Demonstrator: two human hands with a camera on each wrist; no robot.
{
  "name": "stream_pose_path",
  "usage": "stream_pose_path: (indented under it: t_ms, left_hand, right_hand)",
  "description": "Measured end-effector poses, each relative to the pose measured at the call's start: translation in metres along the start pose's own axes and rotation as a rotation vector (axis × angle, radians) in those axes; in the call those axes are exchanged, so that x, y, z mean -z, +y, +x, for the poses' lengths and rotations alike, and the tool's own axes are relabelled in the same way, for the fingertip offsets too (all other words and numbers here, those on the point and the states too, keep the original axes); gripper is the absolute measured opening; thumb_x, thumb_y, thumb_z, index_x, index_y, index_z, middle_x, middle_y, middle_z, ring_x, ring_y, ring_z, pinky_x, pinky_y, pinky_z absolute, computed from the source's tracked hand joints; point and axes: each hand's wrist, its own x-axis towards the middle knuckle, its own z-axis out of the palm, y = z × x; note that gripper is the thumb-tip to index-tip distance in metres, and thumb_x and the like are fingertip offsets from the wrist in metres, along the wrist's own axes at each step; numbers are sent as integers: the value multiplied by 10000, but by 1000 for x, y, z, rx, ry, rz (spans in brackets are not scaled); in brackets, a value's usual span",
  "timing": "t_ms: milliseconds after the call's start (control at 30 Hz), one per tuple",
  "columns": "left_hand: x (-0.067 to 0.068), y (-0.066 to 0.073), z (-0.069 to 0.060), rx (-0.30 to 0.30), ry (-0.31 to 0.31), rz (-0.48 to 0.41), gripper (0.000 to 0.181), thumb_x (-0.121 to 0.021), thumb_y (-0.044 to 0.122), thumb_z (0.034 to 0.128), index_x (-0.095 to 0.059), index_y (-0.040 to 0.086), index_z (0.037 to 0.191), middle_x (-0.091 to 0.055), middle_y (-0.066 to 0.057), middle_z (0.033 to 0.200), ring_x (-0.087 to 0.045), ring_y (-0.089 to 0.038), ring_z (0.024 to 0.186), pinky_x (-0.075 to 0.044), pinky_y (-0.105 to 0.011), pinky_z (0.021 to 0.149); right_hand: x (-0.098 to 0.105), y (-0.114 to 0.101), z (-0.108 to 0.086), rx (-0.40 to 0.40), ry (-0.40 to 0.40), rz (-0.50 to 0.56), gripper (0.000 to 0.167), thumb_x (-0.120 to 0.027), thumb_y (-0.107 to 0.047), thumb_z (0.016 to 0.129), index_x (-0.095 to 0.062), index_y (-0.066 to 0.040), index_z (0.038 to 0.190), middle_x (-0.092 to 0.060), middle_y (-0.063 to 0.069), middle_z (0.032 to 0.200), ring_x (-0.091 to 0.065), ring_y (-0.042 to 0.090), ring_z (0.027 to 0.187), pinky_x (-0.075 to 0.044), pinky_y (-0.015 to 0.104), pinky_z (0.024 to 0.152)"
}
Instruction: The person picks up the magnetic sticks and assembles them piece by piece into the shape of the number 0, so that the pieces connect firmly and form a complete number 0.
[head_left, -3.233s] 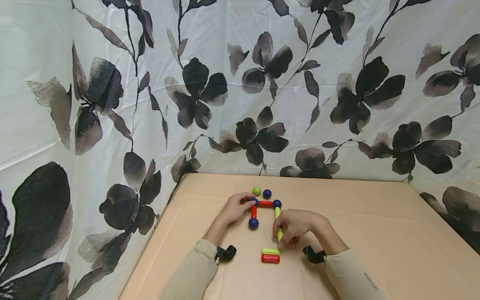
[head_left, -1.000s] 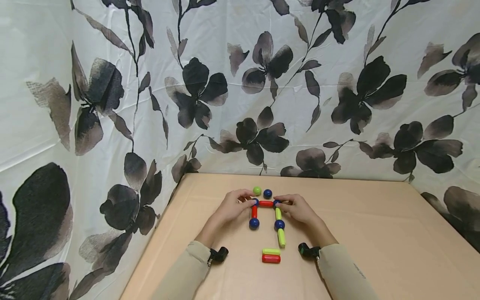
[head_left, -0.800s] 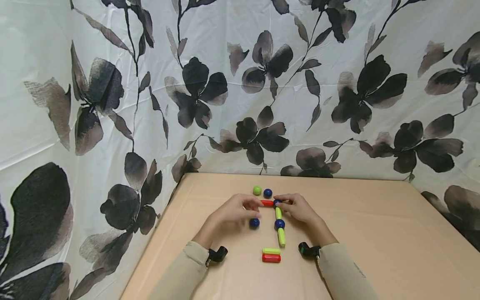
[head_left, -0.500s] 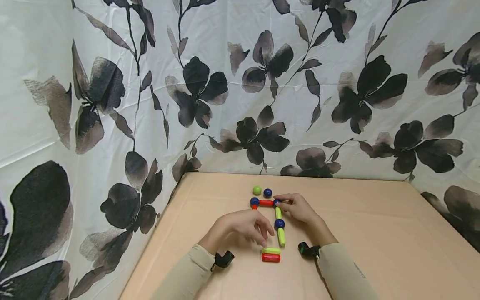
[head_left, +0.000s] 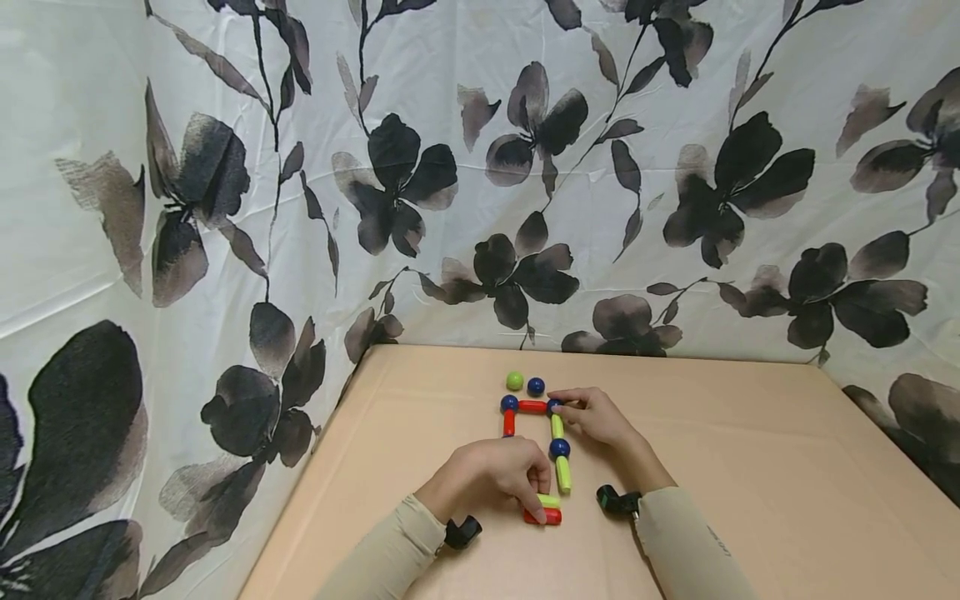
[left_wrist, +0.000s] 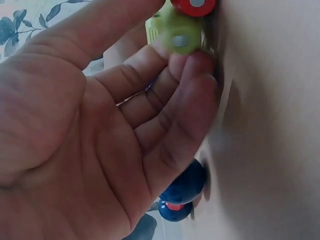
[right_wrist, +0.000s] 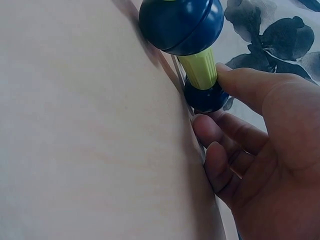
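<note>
On the table, magnetic rods and balls form a three-sided frame. My left hand [head_left: 498, 473] reaches over a loose light green rod [head_left: 551, 502] and a red rod [head_left: 553, 517] lying side by side. Its fingers curl at the green rod's far side, thumb at the near side. The left wrist view shows that green rod [left_wrist: 181, 41] at the fingertips. My right hand [head_left: 600, 418] pinches the dark blue ball [right_wrist: 206, 97] at the frame's far right corner. Two green rods [head_left: 557, 427] run nearer from it, joined by a blue ball [head_left: 559, 448].
A red rod [head_left: 533, 407] links the far corners, with a blue ball [head_left: 509, 403] at the left one. Another red rod [head_left: 509, 422] runs nearer from there, its near end behind my left hand. Beyond lie a green ball [head_left: 514, 381] and a blue ball [head_left: 536, 387].
My left hand has let go of the far left blue ball and come nearer to the loose rods. Earlier, my right hand moved from the green rods to the far right ball, where it stays.
</note>
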Motion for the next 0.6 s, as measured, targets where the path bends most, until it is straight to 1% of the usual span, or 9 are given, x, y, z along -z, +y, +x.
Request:
stream_pose_path:
  t_ms: [100,200,233,300,367,433,500,600]
  left_hand:
    - [2,-3,-1,-7,-7,13,193,-907,264,818,-724,207,841,-677,94,720,-578,-42,652,-453,-197,605]
    - [8,-7,-4,-26,-15,-31,162,-874,232,857,-719,186,858,-684,80,726,-590,-50,664,-466,-193,626]
    - [11,-9,-5,-33,-18,-69,149,-855,209,876,-711,173,875,-694,57,733,-603,-62,667,-480,-198,633]
    - [17,-12,-10,-40,-29,-184,133,-808,160,916,-679,140,938,-724,-18,772,-662,-104,681,-547,-224,664]
    - [24,-15,-14,-46,-47,-300,111,-748,127,964,-650,111,1014,-734,-92,824,-720,-168,709,-609,-296,704]
    - [30,-18,-18,-53,-77,-381,93,-683,107,1009,-637,78,1085,-730,-122,881,-748,-209,742,-633,-366,741]
    - [35,-21,-21,-60,-109,-402,127,-628,97,1041,-675,54,1150,-703,-105,903,-752,-206,761,-636,-398,772]
    - [40,-24,-23,-64,-139,-390,201,-595,81,1053,-743,54,1187,-666,-78,883,-737,-168,763,-631,-386,796]
  right_hand:
    - [-1,1,0,0,2,-6,335,-694,-189,1007,-713,-105,1330,-646,44,857,-514,190,689,-409,240,560]
    - [-2,1,0,-4,4,-4,339,-702,-194,1003,-714,-103,1330,-636,32,836,-508,184,671,-409,240,552]
    - [-2,1,0,-4,4,-1,341,-701,-192,1003,-712,-99,1331,-634,32,829,-506,183,662,-408,241,547]
    - [-3,1,1,-6,4,3,339,-702,-190,1002,-714,-102,1330,-635,31,820,-506,180,651,-408,238,545]
    - [-2,1,1,-6,2,3,339,-700,-190,1003,-714,-102,1330,-636,30,819,-507,176,650,-407,237,545]
    - [-2,2,1,-4,2,2,336,-700,-191,1004,-715,-104,1328,-640,35,823,-509,177,653,-407,236,546]
    - [-1,2,1,-5,2,0,335,-700,-194,1005,-717,-108,1327,-641,41,838,-511,182,669,-408,236,552]
    - [0,2,2,-9,4,1,332,-703,-200,1003,-720,-116,1325,-643,53,854,-515,197,691,-412,238,560]
